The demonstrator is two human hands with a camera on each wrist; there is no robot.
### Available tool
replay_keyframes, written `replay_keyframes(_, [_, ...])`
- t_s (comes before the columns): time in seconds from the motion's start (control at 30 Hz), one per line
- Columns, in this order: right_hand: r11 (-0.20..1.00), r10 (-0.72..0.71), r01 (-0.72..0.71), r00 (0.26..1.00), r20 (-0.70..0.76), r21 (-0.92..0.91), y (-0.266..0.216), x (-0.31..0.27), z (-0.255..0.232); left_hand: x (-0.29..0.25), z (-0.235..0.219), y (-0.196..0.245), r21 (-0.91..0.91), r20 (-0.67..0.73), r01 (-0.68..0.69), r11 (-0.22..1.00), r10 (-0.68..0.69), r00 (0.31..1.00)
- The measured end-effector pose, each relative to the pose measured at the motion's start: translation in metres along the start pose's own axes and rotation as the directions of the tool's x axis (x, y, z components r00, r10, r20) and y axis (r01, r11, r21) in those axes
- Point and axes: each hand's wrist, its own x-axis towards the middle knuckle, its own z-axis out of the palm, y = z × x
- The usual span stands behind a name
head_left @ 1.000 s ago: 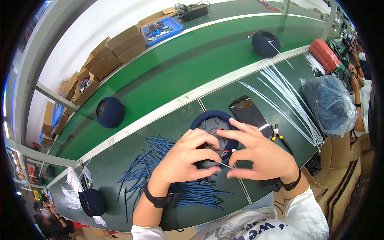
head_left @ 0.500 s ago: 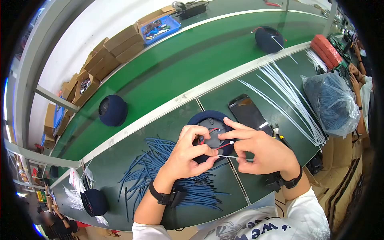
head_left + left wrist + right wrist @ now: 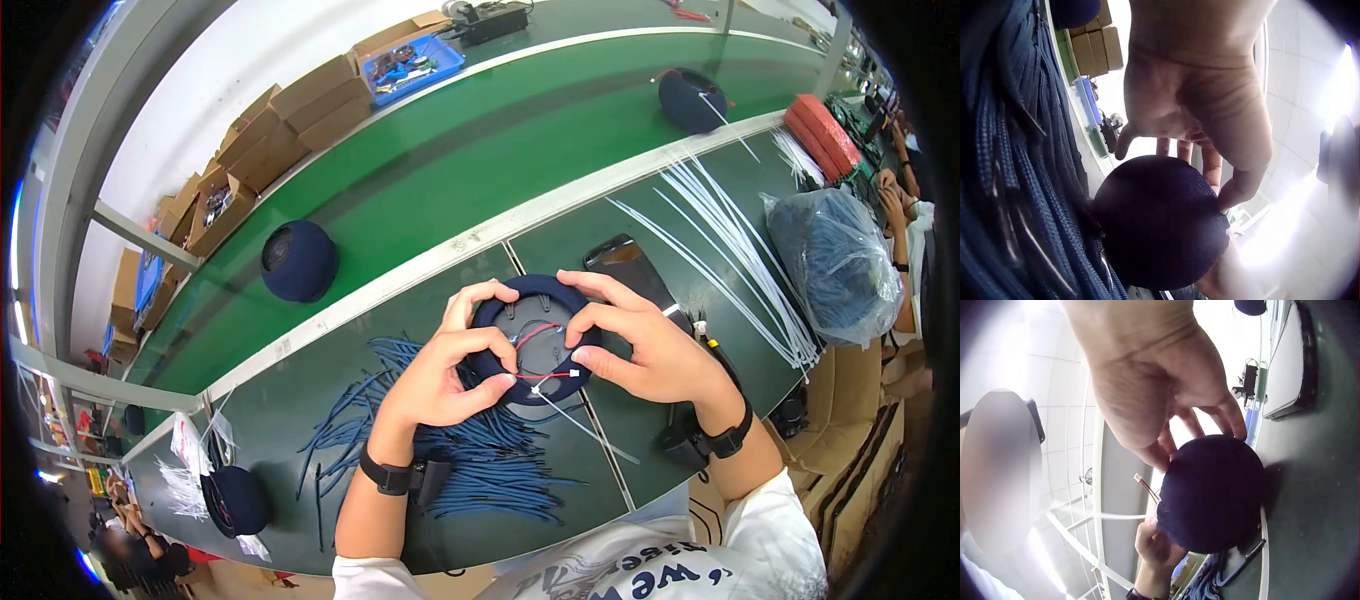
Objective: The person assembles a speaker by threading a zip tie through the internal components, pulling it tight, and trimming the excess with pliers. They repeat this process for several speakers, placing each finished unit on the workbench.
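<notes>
A round housing (image 3: pixel 535 345), covered in navy fabric with a grey plastic underside facing up, sits between my two hands. My left hand (image 3: pixel 432 378) grips its left rim, the thumb near the front edge. On the right rim, my right hand (image 3: pixel 655 350) holds it with curled fingers and thumb. Red wires run over the underside to a small white connector (image 3: pixel 574 373). A white cable tie (image 3: pixel 590 432) is looped at the front, its tail pointing toward the front right. In the right wrist view the fabric dome (image 3: pixel 1213 494) hides most of the fingertips.
Blue braided cords (image 3: pixel 500 485) lie heaped under the left forearm. A black phone (image 3: pixel 622 262), cutters (image 3: pixel 712 345) and long white cable ties (image 3: pixel 725 250) lie to the right, beside a filled plastic bag (image 3: pixel 835 265). Similar navy housings (image 3: pixel 300 262) stand on the green belt (image 3: pixel 450 165).
Earlier both hands pinched the white cable tie and drew it out across the housing's front. Now they have let go of it and moved up onto the housing's rim.
</notes>
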Motion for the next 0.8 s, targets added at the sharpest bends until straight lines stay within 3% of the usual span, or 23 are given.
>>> replay_keyframes(0.1, [0.999, -0.015, 0.015, 1.0, -0.012, -0.035, 0.003, -0.002, 0.004, 0.001, 0.008, -0.005, -0.044, 0.006, 0.037, 0.998, -0.037, 0.999])
replay_keyframes(0.2, [1.0, 0.004, -0.004, 1.0, -0.02, -0.006, 0.005, -0.002, 0.009, 0.001, 0.018, -0.001, -0.055, -0.077, 0.088, 0.995, -0.092, 0.993])
replay_keyframes(0.33, [0.999, -0.032, 0.03, 0.996, -0.087, -0.021, 0.012, -0.003, 0.019, 0.002, 0.026, 0.0, 0.002, -0.107, 0.094, 0.996, -0.093, 0.99])
replay_keyframes(0.4, [0.998, 0.056, -0.049, 0.987, -0.147, 0.05, 0.005, -0.002, 0.023, 0.005, 0.026, 0.001, -0.026, -0.124, 0.111, 0.993, -0.114, 0.986])
replay_keyframes(0.47, [0.983, 0.119, -0.086, 0.97, -0.213, 0.161, 0.004, 0.0, 0.03, 0.003, 0.026, -0.018, -0.301, -0.237, 0.009, 0.954, -0.084, 0.968])
replay_keyframes(0.5, [0.968, 0.146, -0.086, 0.957, -0.25, 0.236, 0.008, 0.0, 0.036, 0.001, 0.021, -0.021, -0.404, -0.228, 0.072, 0.912, -0.177, 0.958])
replay_keyframes(0.53, [0.946, 0.182, -0.088, 0.941, -0.285, 0.313, 0.014, 0.0, 0.041, 0.001, 0.018, -0.025, -0.334, -0.193, 0.121, 0.935, -0.193, 0.962])
replay_keyframes(0.57, [0.928, 0.195, -0.105, 0.954, -0.226, 0.359, 0.022, 0.0, 0.044, 0.001, 0.019, -0.034, -0.33, -0.165, 0.096, 0.939, -0.157, 0.974])
replay_keyframes(0.7, [0.993, 0.114, -0.109, 0.953, -0.281, 0.034, 0.015, 0.01, 0.053, 0.001, 0.025, -0.045, -0.156, -0.17, 0.055, 0.986, -0.081, 0.982])
replay_keyframes(0.8, [0.995, 0.023, 0.006, 0.958, -0.285, 0.099, 0.03, 0.014, 0.051, 0.002, 0.022, -0.035, -0.287, -0.186, 0.058, 0.956, -0.115, 0.976])
